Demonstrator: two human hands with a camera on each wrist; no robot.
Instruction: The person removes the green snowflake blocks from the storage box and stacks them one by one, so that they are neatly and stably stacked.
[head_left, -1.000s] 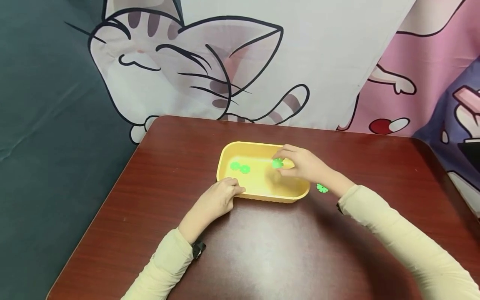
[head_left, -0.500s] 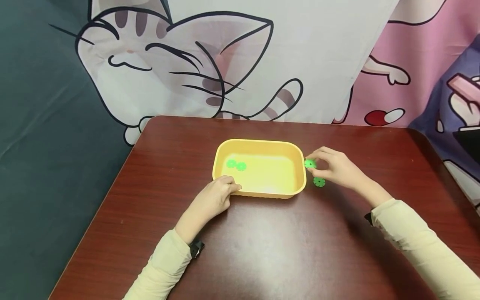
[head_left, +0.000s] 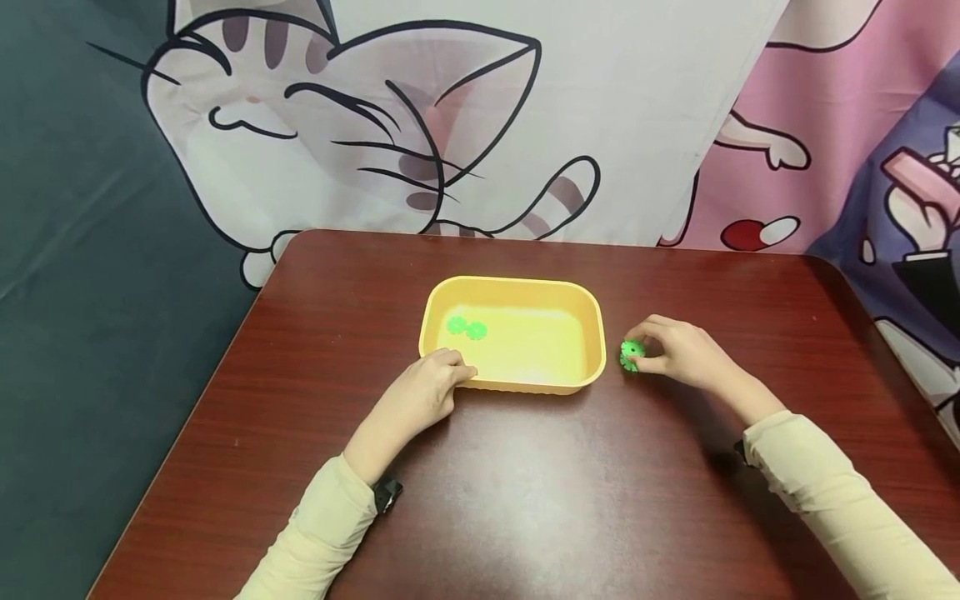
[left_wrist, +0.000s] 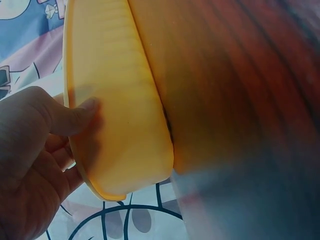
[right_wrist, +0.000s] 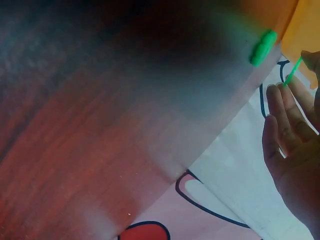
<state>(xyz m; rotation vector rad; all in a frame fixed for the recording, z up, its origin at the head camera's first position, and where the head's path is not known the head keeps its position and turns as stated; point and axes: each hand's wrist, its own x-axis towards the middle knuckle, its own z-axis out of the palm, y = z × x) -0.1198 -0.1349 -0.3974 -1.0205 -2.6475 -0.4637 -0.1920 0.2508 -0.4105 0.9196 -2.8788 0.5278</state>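
My left hand (head_left: 416, 390) grips the near-left rim of a yellow plastic tray (head_left: 543, 342); in the left wrist view its thumb (left_wrist: 82, 117) presses the outer wall. Inside the tray, towards the left, lie two green notched discs, one left (head_left: 457, 325) and one right (head_left: 476, 331). Right of the tray, my right hand (head_left: 686, 357) pinches a green notched disc (right_wrist: 293, 71) between thumb and fingertips, seen edge-on in the right wrist view. Another green disc (right_wrist: 263, 48) lies on the table close by; from the head the two overlap, partly hidden by the fingers.
The tray stands on a dark red-brown wooden table (head_left: 315, 350). Behind the table's far edge hangs a cloth (head_left: 645, 100) printed with a cartoon cat, with a pink and blue part at right. Dark green fabric (head_left: 67, 292) hangs at left.
My right hand has moved out of the tray to the right, then down towards the disc on the table, still pinching a green disc. The left hand keeps its grip on the tray rim.
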